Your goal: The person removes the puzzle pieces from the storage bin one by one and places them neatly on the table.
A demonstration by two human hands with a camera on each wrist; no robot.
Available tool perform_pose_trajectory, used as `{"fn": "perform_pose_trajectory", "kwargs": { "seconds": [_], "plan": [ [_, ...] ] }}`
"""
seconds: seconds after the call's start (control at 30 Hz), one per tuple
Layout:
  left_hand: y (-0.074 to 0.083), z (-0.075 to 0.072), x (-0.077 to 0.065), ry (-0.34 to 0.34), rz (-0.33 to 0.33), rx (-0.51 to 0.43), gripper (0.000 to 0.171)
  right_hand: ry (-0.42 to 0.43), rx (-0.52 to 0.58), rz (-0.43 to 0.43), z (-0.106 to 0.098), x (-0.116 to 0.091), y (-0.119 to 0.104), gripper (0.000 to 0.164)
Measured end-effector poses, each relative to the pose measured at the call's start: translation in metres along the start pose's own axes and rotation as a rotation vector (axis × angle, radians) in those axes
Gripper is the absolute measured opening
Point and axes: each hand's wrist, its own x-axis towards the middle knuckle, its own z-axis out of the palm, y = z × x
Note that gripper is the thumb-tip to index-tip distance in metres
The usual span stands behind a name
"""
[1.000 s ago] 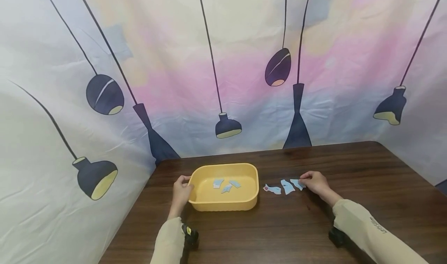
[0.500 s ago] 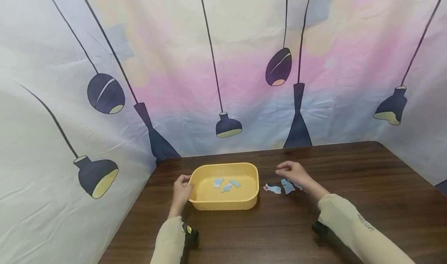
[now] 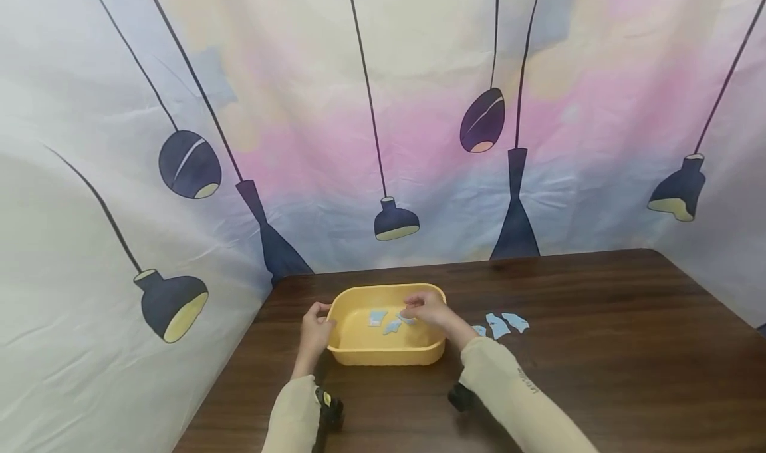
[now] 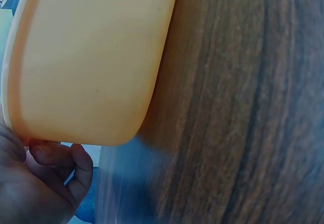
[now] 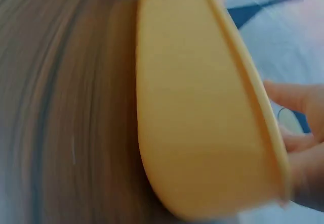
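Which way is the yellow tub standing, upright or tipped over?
Upright: in the head view, the yellow tub sits on the table, opening facing up, with pale blue pieces lying inside.

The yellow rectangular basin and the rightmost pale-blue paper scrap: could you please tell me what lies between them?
In the head view, two more scraps lie on the brown wooden table, the left one partly hidden by the right wrist.

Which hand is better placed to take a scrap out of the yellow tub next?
Probably the right hand: it reaches over the yellow tub, its fingers close to the light-blue scraps there, while the left hand is busy gripping the tub's left end.
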Motion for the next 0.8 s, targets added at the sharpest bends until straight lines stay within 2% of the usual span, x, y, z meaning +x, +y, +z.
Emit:
{"fn": "perform_pose_trajectory", "kwargs": {
  "seconds": [0.07,0.17,0.37,0.47,0.57,0.67,0.73,0.8],
  "plan": [
    [0.0,0.0,0.0,-0.002,-0.001,-0.004,0.033,0.015,0.025,0.031,0.008,0.005,0.004,0.042],
    [-0.002,0.003,-0.001,0.001,-0.002,0.004,0.034,0.055,-0.004,0.063,0.016,0.008,0.011,0.044],
    [-0.003,0.003,-0.002,0.011,-0.008,0.023,0.034,0.123,-0.229,0.096,0.022,0.013,0.015,0.049],
    [-0.002,0.001,-0.002,0.011,-0.008,0.018,0.035,0.12,-0.271,0.121,0.022,0.015,0.014,0.049],
    [-0.002,0.0,-0.001,0.009,-0.017,0.008,0.036,0.136,-0.283,0.136,0.023,0.018,0.014,0.044],
    [-0.002,0.0,-0.001,-0.002,-0.033,0.005,0.035,0.138,-0.301,0.144,0.022,0.021,0.015,0.008],
    [-0.002,-0.001,-0.001,-0.007,-0.039,0.009,0.035,0.138,-0.31,0.149,0.022,0.023,0.016,0.014],
    [-0.002,-0.001,-0.001,-0.013,-0.04,0.017,0.035,0.133,-0.323,0.159,0.022,0.025,0.017,0.013]
  ]
}}
